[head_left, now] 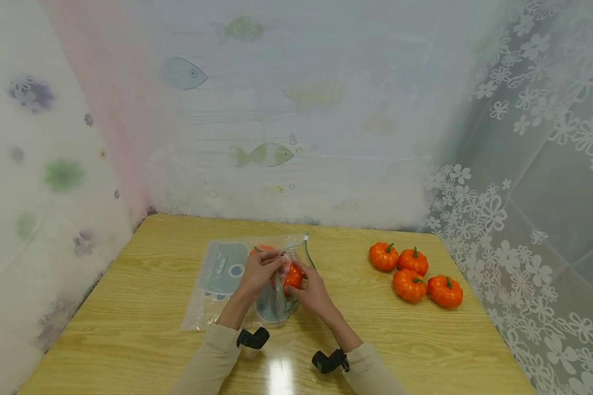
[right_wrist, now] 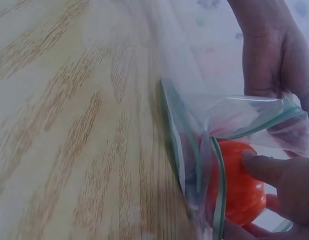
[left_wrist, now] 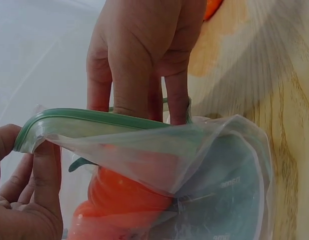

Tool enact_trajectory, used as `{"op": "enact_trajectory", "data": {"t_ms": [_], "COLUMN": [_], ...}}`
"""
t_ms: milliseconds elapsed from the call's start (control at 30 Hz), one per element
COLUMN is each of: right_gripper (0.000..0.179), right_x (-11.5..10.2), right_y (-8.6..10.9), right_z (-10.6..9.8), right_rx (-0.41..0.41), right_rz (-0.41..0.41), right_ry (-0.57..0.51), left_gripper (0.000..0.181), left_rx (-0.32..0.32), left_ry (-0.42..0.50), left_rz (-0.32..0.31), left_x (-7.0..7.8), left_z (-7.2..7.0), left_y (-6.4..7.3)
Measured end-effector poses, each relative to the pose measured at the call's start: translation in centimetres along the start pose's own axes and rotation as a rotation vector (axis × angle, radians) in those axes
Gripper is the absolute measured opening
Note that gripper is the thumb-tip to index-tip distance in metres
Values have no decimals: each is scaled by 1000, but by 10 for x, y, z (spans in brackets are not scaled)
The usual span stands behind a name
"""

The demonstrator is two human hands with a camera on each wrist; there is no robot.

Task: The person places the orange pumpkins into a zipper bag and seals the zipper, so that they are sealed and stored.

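Note:
A clear zip-lock bag (head_left: 202, 307) with a green zip edge and a printed grey-blue pattern lies on the table, its mouth held apart. At that mouth, my left hand (head_left: 259, 272) pinches the green rim between thumb and fingers, as the left wrist view shows. My right hand (head_left: 313, 292) reaches into the opening and grips a small orange pumpkin (right_wrist: 238, 185), thumb on its side. Another pumpkin (left_wrist: 122, 200), with a dark green stem, shows through the plastic inside the bag. The right fingertips are partly hidden behind the rim in the left wrist view.
Several more orange pumpkins (head_left: 410, 285) with green stems sit grouped on the right side of the wooden table (head_left: 128, 340). Patterned curtains (head_left: 296, 109) with fish and flowers hang behind and on both sides of the table.

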State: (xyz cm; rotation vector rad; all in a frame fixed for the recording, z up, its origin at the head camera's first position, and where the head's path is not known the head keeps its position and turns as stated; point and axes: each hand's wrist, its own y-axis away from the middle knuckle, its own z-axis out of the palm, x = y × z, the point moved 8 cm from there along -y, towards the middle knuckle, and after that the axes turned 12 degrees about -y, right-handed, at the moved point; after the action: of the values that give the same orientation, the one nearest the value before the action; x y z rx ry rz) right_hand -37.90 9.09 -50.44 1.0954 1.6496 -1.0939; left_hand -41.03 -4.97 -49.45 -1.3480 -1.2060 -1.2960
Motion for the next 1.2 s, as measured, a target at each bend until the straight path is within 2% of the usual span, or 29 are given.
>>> {"op": "enact_trajectory", "data": {"t_ms": [233,567,700,867,1200], "right_gripper": [65,63,56,48,35], "right_x": [-3,-10,-17,-24,-35], "right_y": [0,8,14,21,33], "right_z": [1,-7,-15,-25,-56], "right_rx": [-12,-17,-1,32,108], "right_rz": [12,-33,-18,13,-45], "right_ry": [-10,19,15,-77,-128], "left_gripper": [40,39,37,36,38], "left_rx": [-5,-21,-20,-14,-4], "left_ry": [18,11,17,-3,1], "left_rz": [6,-7,-6,3,5], "left_x": [-1,-4,-4,-3,-1], "left_z": [-2,-5,-4,-4,-5], "left_y": [1,-1,-1,0,2]}}
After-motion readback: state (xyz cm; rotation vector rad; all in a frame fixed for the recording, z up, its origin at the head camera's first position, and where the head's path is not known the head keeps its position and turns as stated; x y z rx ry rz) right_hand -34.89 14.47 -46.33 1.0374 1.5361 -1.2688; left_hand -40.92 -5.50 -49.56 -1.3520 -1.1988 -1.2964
